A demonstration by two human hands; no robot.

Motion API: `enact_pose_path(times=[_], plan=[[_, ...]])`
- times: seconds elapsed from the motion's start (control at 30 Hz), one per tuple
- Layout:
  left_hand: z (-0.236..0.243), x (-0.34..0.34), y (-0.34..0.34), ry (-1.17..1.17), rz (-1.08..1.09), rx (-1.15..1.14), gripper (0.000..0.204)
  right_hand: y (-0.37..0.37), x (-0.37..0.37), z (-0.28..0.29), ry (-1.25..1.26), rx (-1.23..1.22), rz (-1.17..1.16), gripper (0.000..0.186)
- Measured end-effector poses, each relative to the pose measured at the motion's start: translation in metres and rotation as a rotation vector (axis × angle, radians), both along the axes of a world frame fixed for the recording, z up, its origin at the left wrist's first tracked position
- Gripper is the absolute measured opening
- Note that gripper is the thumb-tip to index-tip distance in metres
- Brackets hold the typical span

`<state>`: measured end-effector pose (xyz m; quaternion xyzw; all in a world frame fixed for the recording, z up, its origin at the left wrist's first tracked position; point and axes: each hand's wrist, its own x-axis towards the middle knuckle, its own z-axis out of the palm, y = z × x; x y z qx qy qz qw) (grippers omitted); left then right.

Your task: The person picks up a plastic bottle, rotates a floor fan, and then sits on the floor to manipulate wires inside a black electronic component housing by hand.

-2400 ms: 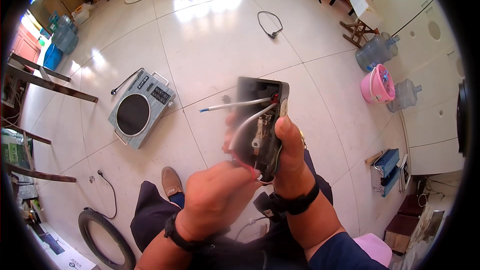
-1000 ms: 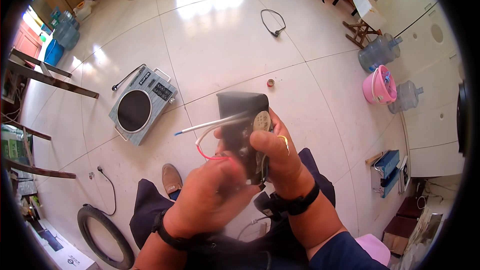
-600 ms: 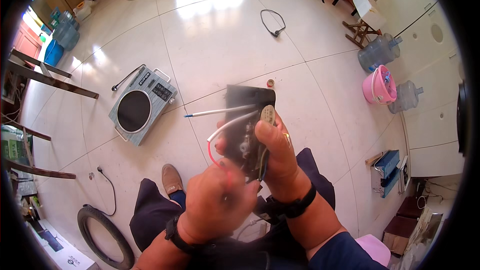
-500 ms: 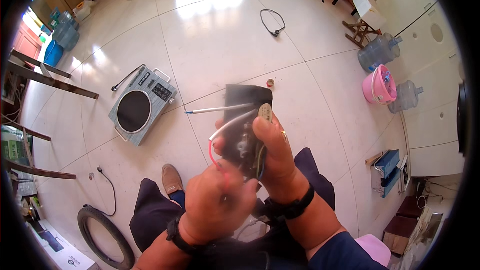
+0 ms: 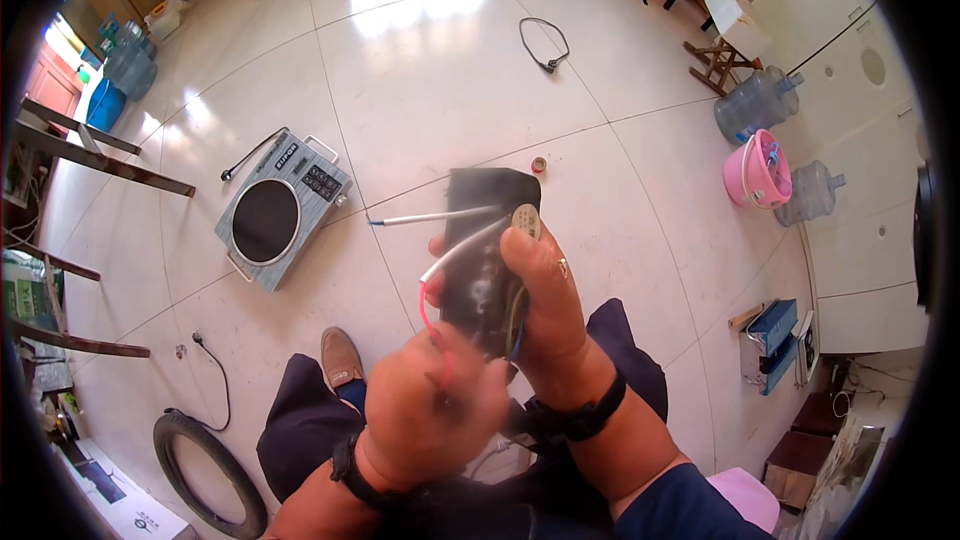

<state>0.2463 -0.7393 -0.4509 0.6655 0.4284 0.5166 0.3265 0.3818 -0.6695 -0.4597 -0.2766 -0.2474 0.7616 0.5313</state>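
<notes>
My right hand (image 5: pixel 550 290) is wrapped round a black, flat, box-like part (image 5: pixel 470 285), its thumb by an oval pale label (image 5: pixel 525 223). Two white-sleeved leads stick out to the left of the part: one lead (image 5: pixel 430 218) ends in a bluish tip, while the other curves down into a red wire (image 5: pixel 423 305). That red wire runs to the closed fingers of my left hand (image 5: pixel 430 400), just below the part. Motion blurs the left fingertips, and a dark bit among them is unclear. Thin coloured wires (image 5: pixel 517 325) show beside my right palm.
An electric hot plate (image 5: pixel 285 210) lies on the tiled floor at left, near wooden chair legs (image 5: pixel 110 165). A tyre (image 5: pixel 205 475) and black cords (image 5: pixel 230 390) are at lower left. A tape roll (image 5: pixel 539 165) lies ahead. Water jugs (image 5: pixel 750 110) and a pink bucket (image 5: pixel 757 172) stand at right.
My left hand has shifted slightly and its fingers are still blurred. My right hand and the black part have moved very slightly left.
</notes>
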Motion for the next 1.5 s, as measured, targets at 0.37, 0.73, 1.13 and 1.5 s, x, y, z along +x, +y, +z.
enact_pose_path(times=[0.37,0.73,1.13,1.5], plan=[[0.007,-0.013,0.014,-0.180,-0.111,-0.090,0.036,0.003,0.000,0.001,0.047,0.040,-0.046,0.043],[0.004,-0.018,0.007,-0.075,-0.114,-0.067,0.035,0.011,0.024,-0.003,-0.019,0.061,-0.128,0.040],[-0.012,-0.026,0.018,-0.200,-0.129,-0.261,0.035,0.015,0.030,-0.015,0.014,0.031,-0.159,0.037],[-0.045,-0.011,0.014,-0.296,-0.064,-0.682,0.029,0.018,0.035,-0.010,0.069,-0.026,-0.182,0.048]])
